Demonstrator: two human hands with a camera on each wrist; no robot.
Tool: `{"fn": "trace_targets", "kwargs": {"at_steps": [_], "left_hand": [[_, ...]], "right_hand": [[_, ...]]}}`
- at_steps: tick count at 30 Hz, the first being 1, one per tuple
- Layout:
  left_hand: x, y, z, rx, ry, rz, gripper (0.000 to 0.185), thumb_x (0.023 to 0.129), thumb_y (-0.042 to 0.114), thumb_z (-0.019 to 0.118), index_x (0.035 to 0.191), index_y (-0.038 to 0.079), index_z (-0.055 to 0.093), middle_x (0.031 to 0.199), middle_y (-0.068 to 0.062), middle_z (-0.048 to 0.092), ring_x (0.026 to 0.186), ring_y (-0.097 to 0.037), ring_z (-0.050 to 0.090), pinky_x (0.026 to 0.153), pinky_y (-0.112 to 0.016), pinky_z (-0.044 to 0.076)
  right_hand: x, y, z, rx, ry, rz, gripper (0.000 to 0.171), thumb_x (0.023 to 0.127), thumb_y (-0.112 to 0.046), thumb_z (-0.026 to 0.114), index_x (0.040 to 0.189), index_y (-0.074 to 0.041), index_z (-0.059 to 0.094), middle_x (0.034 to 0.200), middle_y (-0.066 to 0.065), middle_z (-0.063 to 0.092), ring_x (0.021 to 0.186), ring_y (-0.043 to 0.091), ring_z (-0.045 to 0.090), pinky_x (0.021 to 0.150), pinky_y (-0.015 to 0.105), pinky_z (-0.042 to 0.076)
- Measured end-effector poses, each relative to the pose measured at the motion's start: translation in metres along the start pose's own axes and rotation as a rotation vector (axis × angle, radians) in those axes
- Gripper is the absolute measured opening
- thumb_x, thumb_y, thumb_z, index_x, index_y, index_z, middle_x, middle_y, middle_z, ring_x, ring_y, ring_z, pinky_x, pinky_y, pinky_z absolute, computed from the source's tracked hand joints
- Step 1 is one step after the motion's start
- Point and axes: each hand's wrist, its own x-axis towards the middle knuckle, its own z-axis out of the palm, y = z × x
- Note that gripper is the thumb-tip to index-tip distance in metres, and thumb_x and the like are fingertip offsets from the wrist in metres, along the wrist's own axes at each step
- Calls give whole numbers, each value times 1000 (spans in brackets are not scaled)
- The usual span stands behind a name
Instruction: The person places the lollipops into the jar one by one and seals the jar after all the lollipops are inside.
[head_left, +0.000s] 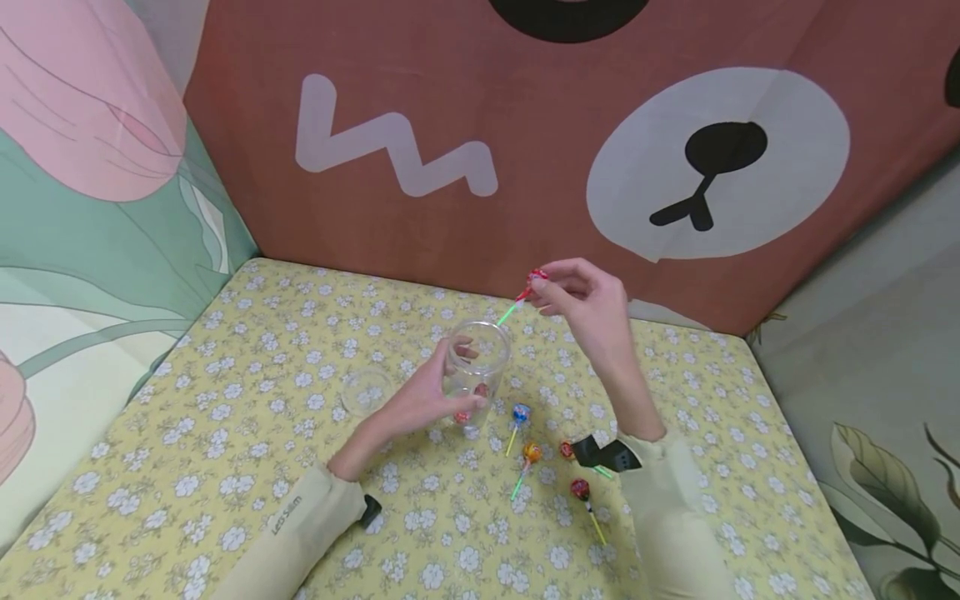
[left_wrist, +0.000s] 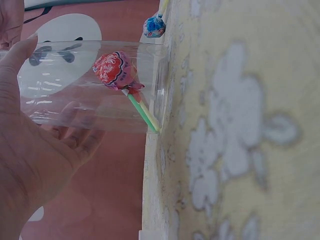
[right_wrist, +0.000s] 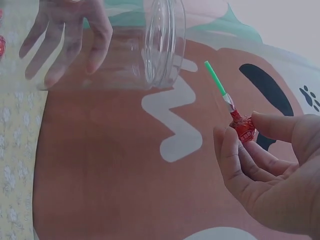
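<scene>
My left hand [head_left: 423, 393] grips a clear plastic jar [head_left: 492, 367] upright on the table, thumb on the near side and fingers round the far side. Red-wrapped lollipops [head_left: 462, 414] stand inside; in the left wrist view one lollipop [left_wrist: 115, 70] shows with its green stick toward the jar's base. Above and right of the jar mouth, my right hand [head_left: 597, 315] pinches a red-wrapped lollipop [right_wrist: 244, 130] by its candy head between thumb and fingers. Its green stick points down and left, its tip overlapping the jar's rim in the head view.
Right of the jar lie a blue lollipop [head_left: 521, 412], an orange lollipop [head_left: 532, 452], a dark red lollipop [head_left: 580, 489] and a red lollipop [head_left: 566, 450] partly behind the black wrist strap. A clear round lid [head_left: 367, 392] lies left of the jar on the flowered tablecloth [head_left: 247, 450].
</scene>
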Motion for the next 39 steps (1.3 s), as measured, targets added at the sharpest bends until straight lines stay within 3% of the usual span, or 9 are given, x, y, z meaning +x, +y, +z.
{"fn": "trace_targets", "kwargs": {"at_steps": [7,15,22,31,39], "left_hand": [[1,1,0,-10,-6,7,84,88,27,82,154,12,33,145,-5,51,127,-32,52,104,-57,45],[1,1,0,-20,-9,10,83,89,24,82,154,11,33,145,-6,51,126,-32,53,103,-57,45],[0,-1,1,-32,-13,15,83,90,24,81,155,10,32,146,-7,50,127,-32,52,103,-57,46],[-1,-2,1,-42,-10,24,79,90,24,82,152,18,33,148,-11,50,126,-30,51,103,-58,46],[-1,-1,1,-46,-16,18,83,90,26,82,155,12,32,149,-11,49,128,-34,51,104,-59,45]], "right_hand": [[-2,-2,6,-20,-30,-4,20,96,-10,75,111,2,72,98,17,75,82,28,73,71,29,61],[-6,-5,13,-57,-62,2,20,96,-15,76,112,-2,73,96,13,76,78,17,72,70,30,60],[-8,-5,17,-78,-88,-8,20,96,-13,76,112,-2,73,97,13,76,84,32,73,70,29,60],[-11,-6,22,-109,-101,-15,19,95,-15,77,111,-4,74,95,10,77,78,18,72,70,29,60],[-14,-4,21,-134,-123,-19,20,96,-18,76,112,-5,74,97,9,77,82,21,71,72,29,59]]}}
